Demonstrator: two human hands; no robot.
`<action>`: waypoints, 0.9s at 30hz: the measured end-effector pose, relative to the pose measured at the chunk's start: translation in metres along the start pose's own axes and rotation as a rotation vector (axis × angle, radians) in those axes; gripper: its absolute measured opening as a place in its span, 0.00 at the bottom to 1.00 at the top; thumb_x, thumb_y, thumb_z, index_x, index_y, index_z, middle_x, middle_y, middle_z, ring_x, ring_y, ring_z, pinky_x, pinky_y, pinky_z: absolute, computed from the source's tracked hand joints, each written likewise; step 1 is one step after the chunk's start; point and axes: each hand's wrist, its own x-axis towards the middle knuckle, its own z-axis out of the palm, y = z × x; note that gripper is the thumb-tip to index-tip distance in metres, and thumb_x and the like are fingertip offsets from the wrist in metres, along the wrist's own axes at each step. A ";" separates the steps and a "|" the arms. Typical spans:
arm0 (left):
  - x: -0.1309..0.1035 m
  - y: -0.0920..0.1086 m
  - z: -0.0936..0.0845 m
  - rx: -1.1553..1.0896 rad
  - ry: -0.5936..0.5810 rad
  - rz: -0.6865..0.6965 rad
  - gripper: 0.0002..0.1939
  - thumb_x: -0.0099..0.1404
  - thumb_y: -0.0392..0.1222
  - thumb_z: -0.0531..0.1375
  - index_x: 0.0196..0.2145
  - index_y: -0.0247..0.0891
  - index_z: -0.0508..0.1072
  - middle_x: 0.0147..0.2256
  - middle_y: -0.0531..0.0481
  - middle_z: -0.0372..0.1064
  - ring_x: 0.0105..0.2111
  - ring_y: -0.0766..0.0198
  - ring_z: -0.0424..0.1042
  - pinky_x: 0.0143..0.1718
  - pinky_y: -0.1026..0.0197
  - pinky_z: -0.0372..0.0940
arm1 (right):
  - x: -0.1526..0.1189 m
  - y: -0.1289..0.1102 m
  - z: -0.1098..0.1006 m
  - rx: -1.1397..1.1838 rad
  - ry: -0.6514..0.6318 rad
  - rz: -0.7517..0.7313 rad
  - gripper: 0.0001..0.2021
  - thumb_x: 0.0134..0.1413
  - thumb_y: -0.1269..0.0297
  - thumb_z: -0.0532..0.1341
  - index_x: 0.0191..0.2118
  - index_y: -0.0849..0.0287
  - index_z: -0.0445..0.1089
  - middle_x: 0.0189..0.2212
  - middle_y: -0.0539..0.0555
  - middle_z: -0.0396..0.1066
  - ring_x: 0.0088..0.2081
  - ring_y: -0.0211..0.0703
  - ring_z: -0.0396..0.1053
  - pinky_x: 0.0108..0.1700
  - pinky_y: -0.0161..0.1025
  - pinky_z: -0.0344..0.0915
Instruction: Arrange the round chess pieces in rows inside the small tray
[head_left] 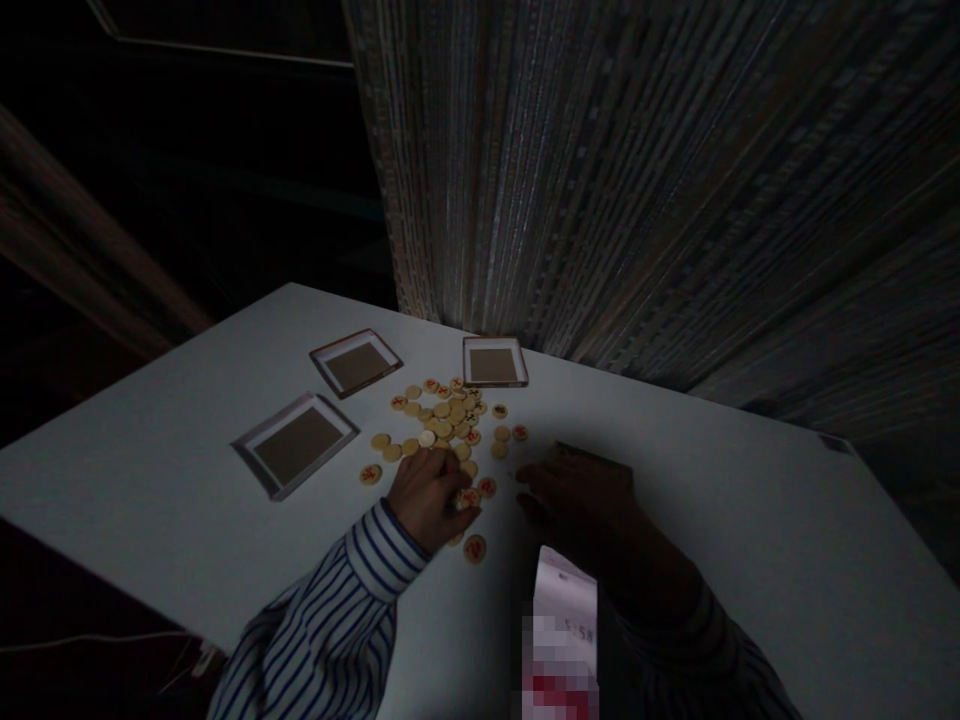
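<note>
Round wooden pieces (442, 411), some with red or dark characters, lie spread over the middle of the white table (420, 620). My left hand (431, 497), in a striped sleeve, rests at the near side of the pile with its fingers curled over pieces; whether it grips one is hidden. In deep shadow to the right, my right hand (574, 500) reaches toward the pile, and its fingers are too dark to read. Close beyond it is a dark box or tray (611, 466), partly covered by the hand.
Three shallow framed trays stand around the pile: one at the left (294, 445), one behind it (357, 362), one at the back (495, 362). A lit phone (568, 610) is near my right forearm. A string curtain (525, 180) hangs along the table's far edge.
</note>
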 end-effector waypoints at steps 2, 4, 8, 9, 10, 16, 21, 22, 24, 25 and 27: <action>0.000 0.000 0.001 0.009 0.003 0.000 0.11 0.50 0.46 0.64 0.32 0.40 0.77 0.33 0.46 0.65 0.36 0.54 0.65 0.36 0.53 0.59 | 0.001 0.000 0.000 -0.005 -0.023 0.007 0.07 0.58 0.66 0.55 0.39 0.59 0.69 0.33 0.56 0.72 0.36 0.42 0.68 0.38 0.39 0.60; 0.000 0.000 0.001 0.008 0.000 0.001 0.11 0.50 0.46 0.64 0.32 0.40 0.77 0.33 0.46 0.65 0.36 0.54 0.65 0.36 0.53 0.59 | 0.001 -0.001 0.000 0.001 -0.040 0.013 0.07 0.57 0.66 0.55 0.39 0.59 0.69 0.33 0.55 0.72 0.35 0.42 0.68 0.36 0.38 0.60; 0.000 0.001 0.000 0.010 -0.010 -0.006 0.11 0.50 0.46 0.64 0.32 0.39 0.77 0.33 0.46 0.65 0.36 0.53 0.64 0.36 0.52 0.59 | 0.002 -0.003 -0.002 0.000 -0.058 0.021 0.07 0.57 0.67 0.55 0.37 0.59 0.69 0.34 0.55 0.72 0.35 0.43 0.69 0.35 0.38 0.60; 0.000 0.001 0.000 0.011 -0.014 -0.005 0.11 0.50 0.46 0.64 0.32 0.39 0.77 0.33 0.45 0.65 0.37 0.53 0.64 0.36 0.52 0.59 | 0.002 -0.003 -0.001 -0.002 -0.058 0.019 0.07 0.57 0.67 0.55 0.37 0.59 0.69 0.34 0.55 0.72 0.35 0.43 0.69 0.35 0.38 0.60; 0.000 0.001 0.000 0.011 -0.017 -0.003 0.11 0.51 0.46 0.64 0.31 0.39 0.77 0.33 0.45 0.65 0.36 0.53 0.64 0.36 0.52 0.59 | 0.001 -0.003 -0.001 -0.003 -0.058 0.014 0.07 0.57 0.67 0.54 0.38 0.59 0.69 0.34 0.55 0.72 0.35 0.43 0.69 0.35 0.38 0.60; 0.001 0.002 -0.001 -0.017 0.009 0.024 0.09 0.51 0.45 0.63 0.31 0.40 0.77 0.32 0.46 0.65 0.35 0.55 0.65 0.35 0.54 0.59 | 0.001 -0.002 0.000 0.011 -0.060 0.010 0.07 0.58 0.67 0.54 0.39 0.58 0.69 0.34 0.55 0.72 0.35 0.42 0.69 0.35 0.38 0.60; 0.001 0.003 -0.004 -0.046 0.099 0.055 0.11 0.53 0.43 0.62 0.35 0.40 0.76 0.34 0.46 0.67 0.36 0.55 0.65 0.35 0.53 0.59 | 0.002 -0.003 0.000 0.010 -0.068 -0.004 0.07 0.57 0.68 0.55 0.39 0.59 0.69 0.33 0.55 0.72 0.35 0.42 0.69 0.36 0.39 0.60; 0.001 0.004 -0.005 -0.048 0.120 0.064 0.11 0.54 0.43 0.61 0.36 0.40 0.76 0.34 0.45 0.67 0.35 0.54 0.65 0.35 0.52 0.59 | 0.002 -0.003 0.000 0.016 -0.068 -0.007 0.07 0.57 0.68 0.55 0.38 0.59 0.69 0.33 0.55 0.72 0.35 0.42 0.69 0.36 0.39 0.60; 0.002 0.004 -0.006 -0.050 0.161 0.078 0.12 0.55 0.43 0.60 0.37 0.39 0.76 0.34 0.45 0.68 0.35 0.54 0.65 0.35 0.52 0.59 | 0.002 -0.003 0.001 0.027 -0.068 -0.008 0.06 0.57 0.68 0.55 0.38 0.59 0.68 0.33 0.54 0.72 0.35 0.42 0.69 0.36 0.39 0.60; 0.002 0.004 -0.006 -0.054 0.181 0.083 0.11 0.56 0.43 0.59 0.37 0.39 0.76 0.33 0.45 0.68 0.35 0.55 0.65 0.35 0.52 0.59 | 0.002 -0.003 0.002 0.030 -0.064 -0.007 0.06 0.57 0.68 0.55 0.37 0.59 0.68 0.33 0.55 0.72 0.35 0.42 0.69 0.36 0.39 0.60; 0.002 0.004 -0.007 -0.066 0.222 0.098 0.11 0.56 0.43 0.58 0.36 0.39 0.75 0.33 0.45 0.68 0.35 0.55 0.65 0.36 0.52 0.59 | 0.002 -0.003 0.003 0.031 -0.054 -0.006 0.05 0.57 0.68 0.55 0.36 0.59 0.68 0.33 0.55 0.72 0.35 0.43 0.69 0.36 0.40 0.61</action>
